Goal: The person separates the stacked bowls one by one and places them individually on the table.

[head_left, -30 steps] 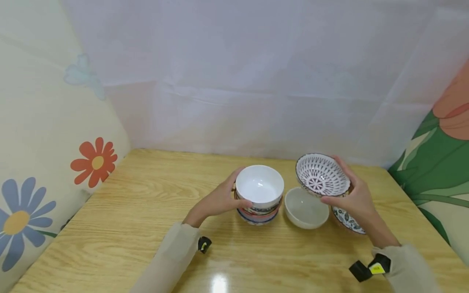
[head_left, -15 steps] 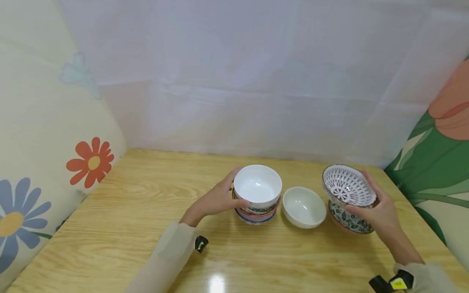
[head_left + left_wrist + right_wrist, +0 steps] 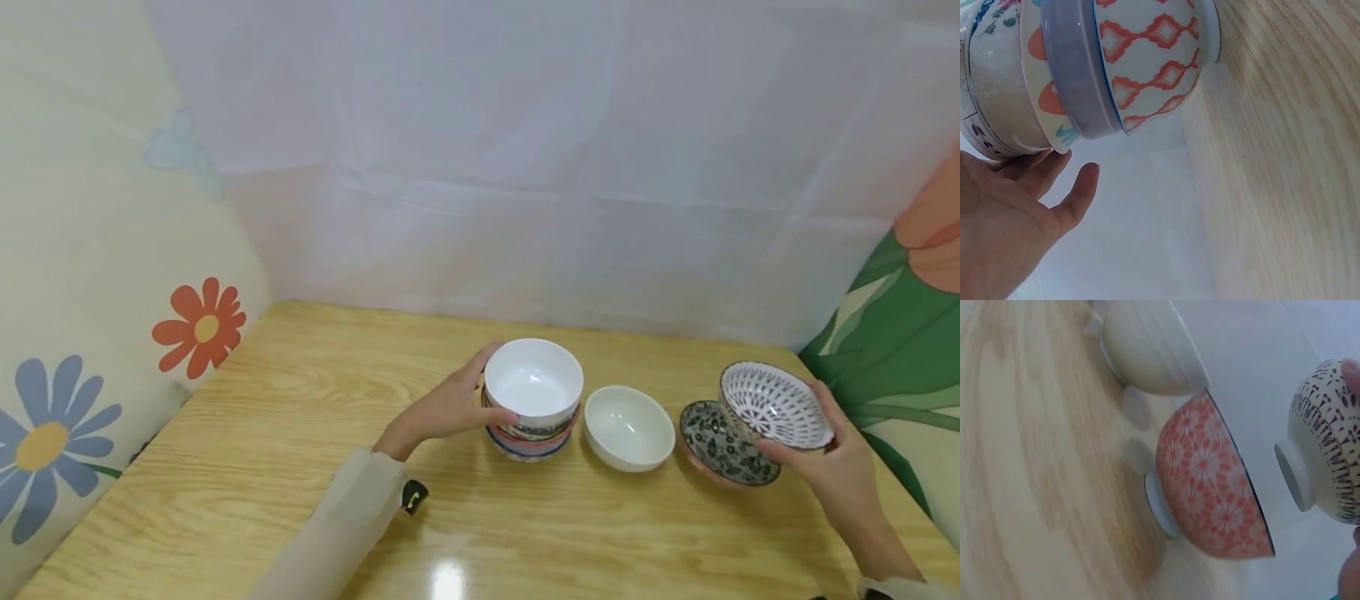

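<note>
My left hand [image 3: 457, 408] grips the upper part of a stack of several nested bowls [image 3: 1147, 56], thumb at the front and fingers behind. A plain white bowl [image 3: 532, 379] tops the stack; the lowest has orange diamonds outside. At the right, my right hand [image 3: 843, 467] holds a bowl with a dark dashed pattern [image 3: 776, 407] by its sides, tilted and raised off the table, as its bare foot shows in the right wrist view. Just left of it stands a bowl with a dark floral inside [image 3: 727, 446] and a red floral outside [image 3: 1204, 481].
Between the stack and the floral bowl stands a plain cream bowl [image 3: 628, 429]. Everything rests on a wood-grain table [image 3: 300, 400]. A white cloth [image 3: 450, 167] hangs behind it, and flower-printed cloths [image 3: 67, 250] flank both sides.
My right hand has carried the dashed-pattern bowl rightward and lower, from above the cream bowl to the right side of the floral bowl. My left hand stays at the stack.
</note>
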`<state>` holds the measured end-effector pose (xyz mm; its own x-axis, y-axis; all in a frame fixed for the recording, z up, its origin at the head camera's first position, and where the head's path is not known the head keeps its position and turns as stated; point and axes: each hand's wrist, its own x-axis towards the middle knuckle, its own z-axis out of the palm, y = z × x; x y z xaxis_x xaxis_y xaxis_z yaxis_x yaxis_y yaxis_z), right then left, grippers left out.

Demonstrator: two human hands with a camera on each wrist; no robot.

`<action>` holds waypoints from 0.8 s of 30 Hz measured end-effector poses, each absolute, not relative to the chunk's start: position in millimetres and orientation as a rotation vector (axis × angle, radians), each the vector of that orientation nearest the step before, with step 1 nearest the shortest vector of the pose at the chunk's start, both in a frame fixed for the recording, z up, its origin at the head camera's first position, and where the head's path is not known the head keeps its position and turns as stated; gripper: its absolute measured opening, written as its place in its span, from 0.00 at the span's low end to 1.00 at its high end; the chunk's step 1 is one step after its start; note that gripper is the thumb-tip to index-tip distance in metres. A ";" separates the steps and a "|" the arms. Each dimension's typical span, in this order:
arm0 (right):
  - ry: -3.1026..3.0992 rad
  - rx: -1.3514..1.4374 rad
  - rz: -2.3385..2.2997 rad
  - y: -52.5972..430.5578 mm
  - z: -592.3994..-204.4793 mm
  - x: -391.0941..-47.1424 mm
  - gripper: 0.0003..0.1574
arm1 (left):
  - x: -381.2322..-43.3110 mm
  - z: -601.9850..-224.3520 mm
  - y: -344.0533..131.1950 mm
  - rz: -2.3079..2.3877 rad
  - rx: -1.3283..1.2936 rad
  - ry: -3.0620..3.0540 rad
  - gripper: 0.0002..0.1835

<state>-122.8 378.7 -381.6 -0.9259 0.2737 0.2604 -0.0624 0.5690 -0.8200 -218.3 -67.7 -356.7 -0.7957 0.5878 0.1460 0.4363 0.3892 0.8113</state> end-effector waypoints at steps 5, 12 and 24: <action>-2.423 -0.331 1.294 401.4 -400.8 -125.6 0.62 | -218.4 -357.4 -67.8 1.389 0.924 2.461 0.56; -2.376 -0.479 1.232 409.3 -409.9 -122.9 0.62 | -218.3 -357.2 -67.3 1.381 0.929 2.475 0.55; -2.249 -0.611 1.324 416.0 -409.2 -123.2 0.58 | -216.2 -357.0 -69.3 1.384 0.941 2.461 0.56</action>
<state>-123.2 416.0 -409.2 -0.7968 0.5827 0.1600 0.1429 0.4390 -0.8871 -216.2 -69.3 -357.0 -0.7877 0.5961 0.1558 0.4428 0.3718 0.8159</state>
